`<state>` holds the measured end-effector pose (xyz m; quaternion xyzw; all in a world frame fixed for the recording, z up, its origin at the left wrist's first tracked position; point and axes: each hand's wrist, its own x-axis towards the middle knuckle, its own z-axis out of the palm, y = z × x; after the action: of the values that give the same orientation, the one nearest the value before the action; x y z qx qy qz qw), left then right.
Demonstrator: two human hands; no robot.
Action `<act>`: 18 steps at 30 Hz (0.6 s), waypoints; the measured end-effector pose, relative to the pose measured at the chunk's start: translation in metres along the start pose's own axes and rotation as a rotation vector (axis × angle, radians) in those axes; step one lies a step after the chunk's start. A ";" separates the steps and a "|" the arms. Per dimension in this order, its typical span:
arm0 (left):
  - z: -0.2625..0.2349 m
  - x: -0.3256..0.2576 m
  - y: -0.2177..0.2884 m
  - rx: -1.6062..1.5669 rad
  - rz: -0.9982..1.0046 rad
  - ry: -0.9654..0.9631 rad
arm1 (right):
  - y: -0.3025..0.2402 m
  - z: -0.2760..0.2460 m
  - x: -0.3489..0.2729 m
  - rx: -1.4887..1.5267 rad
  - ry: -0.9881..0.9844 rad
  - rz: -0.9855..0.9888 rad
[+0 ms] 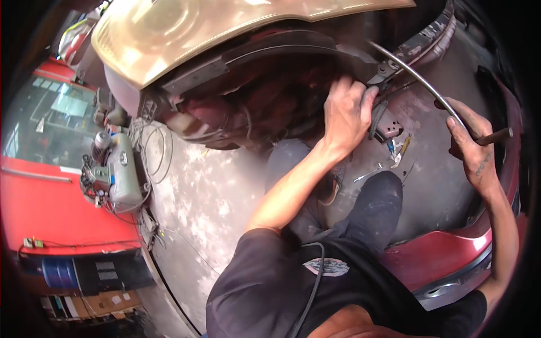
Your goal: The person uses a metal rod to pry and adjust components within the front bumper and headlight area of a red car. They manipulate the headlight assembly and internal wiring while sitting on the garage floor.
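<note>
Left hand (346, 110) spread open and pressed flat against the dark wheel-arch liner (270, 62), right hand (470, 143) closed around a wooden tool handle (496, 136), curved metal rod (420, 79) passing just beside it

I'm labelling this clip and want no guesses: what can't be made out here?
Head view:
- Inside of the dark wheel arch: shadowed and blurred.
- Left hand fingertips: hidden behind the arch's black edge.
- Brown-handled tool in the right hand: its working end is hidden by the hand.
- Small tools on the concrete floor: too small to identify.
</note>
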<state>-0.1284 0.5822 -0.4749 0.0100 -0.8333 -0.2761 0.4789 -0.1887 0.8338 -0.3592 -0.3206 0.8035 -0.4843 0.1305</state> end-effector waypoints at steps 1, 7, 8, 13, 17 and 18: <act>-0.011 -0.002 0.005 -0.013 0.023 0.025 | 0.002 -0.001 0.003 0.009 -0.001 0.001; 0.013 0.056 0.120 -0.660 0.359 0.106 | 0.018 -0.007 0.004 -0.099 0.078 -0.046; 0.020 0.068 0.142 -0.770 0.270 0.020 | 0.010 -0.012 -0.001 -0.197 0.085 -0.090; 0.073 0.074 0.187 -0.909 -0.032 -0.198 | 0.023 -0.022 0.007 -0.582 0.004 -0.335; 0.081 0.073 0.191 -0.970 -0.062 -0.068 | 0.027 -0.032 0.008 -0.807 -0.043 -0.427; 0.078 0.071 0.191 -1.030 0.027 0.019 | 0.026 -0.037 0.006 -0.856 -0.052 -0.427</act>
<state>-0.1817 0.7587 -0.3596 -0.2353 -0.5850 -0.6444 0.4327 -0.2225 0.8641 -0.3626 -0.5154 0.8435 -0.1177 -0.0954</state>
